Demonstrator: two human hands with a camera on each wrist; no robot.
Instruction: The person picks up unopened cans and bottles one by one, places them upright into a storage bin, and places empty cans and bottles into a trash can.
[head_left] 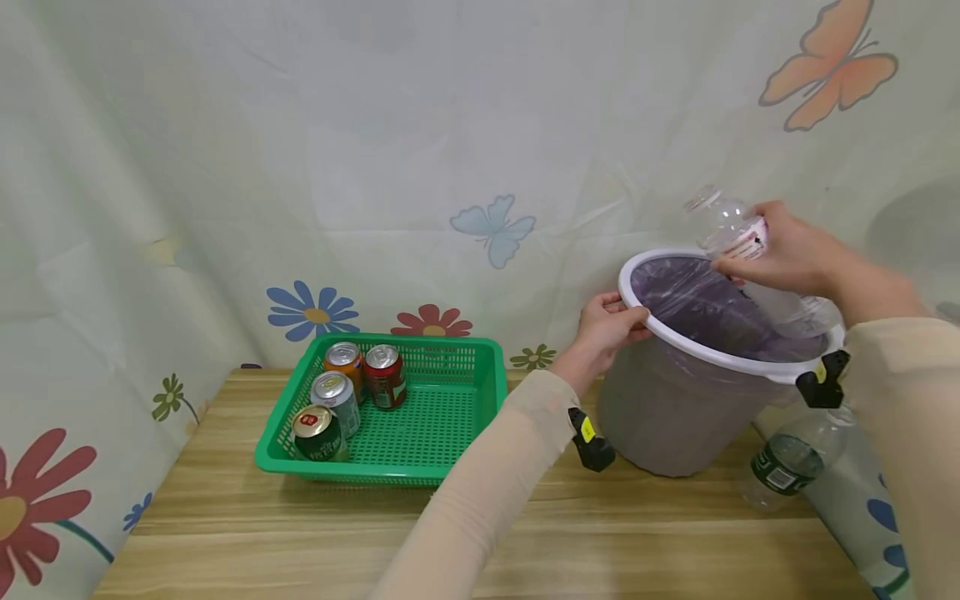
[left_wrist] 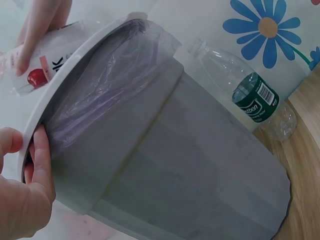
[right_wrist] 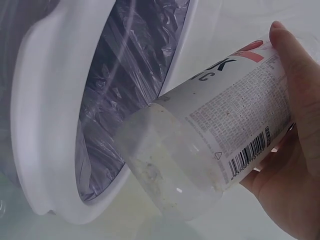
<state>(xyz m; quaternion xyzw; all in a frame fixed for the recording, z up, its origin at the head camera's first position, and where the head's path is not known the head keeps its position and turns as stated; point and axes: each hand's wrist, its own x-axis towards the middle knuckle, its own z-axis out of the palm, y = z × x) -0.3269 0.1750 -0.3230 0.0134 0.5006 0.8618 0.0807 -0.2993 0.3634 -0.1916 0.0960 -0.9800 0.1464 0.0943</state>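
My left hand (head_left: 600, 333) grips the white rim of a grey trash bin (head_left: 663, 417), thumb on one side and fingers on the other. A thin purple plastic bag (left_wrist: 107, 82) lines the bin and folds over its edge. In my right hand (head_left: 806, 258) is a clear, empty plastic bottle (right_wrist: 170, 165) with a white label showing a cherry and a barcode. It is tilted above the bin's mouth, neck toward the back wall and base toward me. The right wrist view shows the fingers wrapped around the label.
A second clear bottle with a green label (head_left: 787, 462) stands right of the bin. To the left, a green plastic basket (head_left: 420, 472) holds several drink cans (head_left: 385, 379). Everything rests on a wooden table (head_left: 300, 533) before a flower-printed curtain (head_left: 375, 167).
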